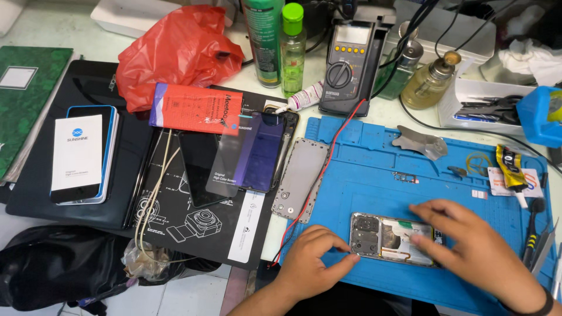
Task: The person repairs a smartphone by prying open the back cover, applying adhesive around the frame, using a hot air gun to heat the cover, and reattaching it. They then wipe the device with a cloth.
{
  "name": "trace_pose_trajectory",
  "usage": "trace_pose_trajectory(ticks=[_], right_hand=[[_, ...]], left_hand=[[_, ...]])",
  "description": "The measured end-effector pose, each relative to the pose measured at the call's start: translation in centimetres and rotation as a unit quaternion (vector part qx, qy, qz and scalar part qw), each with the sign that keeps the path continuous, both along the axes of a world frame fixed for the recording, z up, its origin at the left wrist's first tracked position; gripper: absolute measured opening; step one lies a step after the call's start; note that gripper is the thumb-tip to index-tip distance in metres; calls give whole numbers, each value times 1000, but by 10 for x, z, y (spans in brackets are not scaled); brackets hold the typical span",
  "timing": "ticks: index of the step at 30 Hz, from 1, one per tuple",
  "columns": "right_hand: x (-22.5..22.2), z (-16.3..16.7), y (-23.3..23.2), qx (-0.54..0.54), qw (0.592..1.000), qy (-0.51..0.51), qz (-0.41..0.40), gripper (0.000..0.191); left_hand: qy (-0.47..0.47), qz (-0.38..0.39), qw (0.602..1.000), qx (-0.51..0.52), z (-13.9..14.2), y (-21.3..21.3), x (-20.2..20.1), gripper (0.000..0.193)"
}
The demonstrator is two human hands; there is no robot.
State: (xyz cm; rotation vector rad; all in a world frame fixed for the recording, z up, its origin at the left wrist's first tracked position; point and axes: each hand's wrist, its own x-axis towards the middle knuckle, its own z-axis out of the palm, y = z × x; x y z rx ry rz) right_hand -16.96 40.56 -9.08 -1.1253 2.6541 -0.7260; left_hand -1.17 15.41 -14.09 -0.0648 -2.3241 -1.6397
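Blue silicone work mat carries an opened phone, its back off and its inner boards showing, low in the frame just right of centre. The left hand rests at the phone's left end, fingers curled narrow with a fingertip touching its lower left corner. The right hand lies flat and spread over the phone's right end, fingers pressing on it — neither hand grips anything.

Just left of the mat, a grey metal phone plate lies on the table, crossed by a thin red wire. Beside it, a dark phone screen in clear film rests on a black printed sheet. A tube of glue sits on the mat's right side, and a metal pry tool near its upper edge.

Further up — a grey multimeter, a green-capped bottle and a red plastic bag. At far left, a phone with a white card lies on a black case.
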Motion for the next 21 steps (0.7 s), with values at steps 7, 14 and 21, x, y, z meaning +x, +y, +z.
trace_pose_trajectory(ticks=[7, 14, 21], right_hand=[[-39, 42, -164, -106, 947, 266, 147, 22], [-99, 27, -303, 168, 919, 334, 125, 22], [-106, 27, -302, 174, 925, 319, 113, 16]], left_hand=[[8, -5, 1000, -18, -2, 6, -1, 18], [12, 18, 999, -36, -2, 4, 4, 19], [20, -9, 999, -36, -16, -1, 2, 19]])
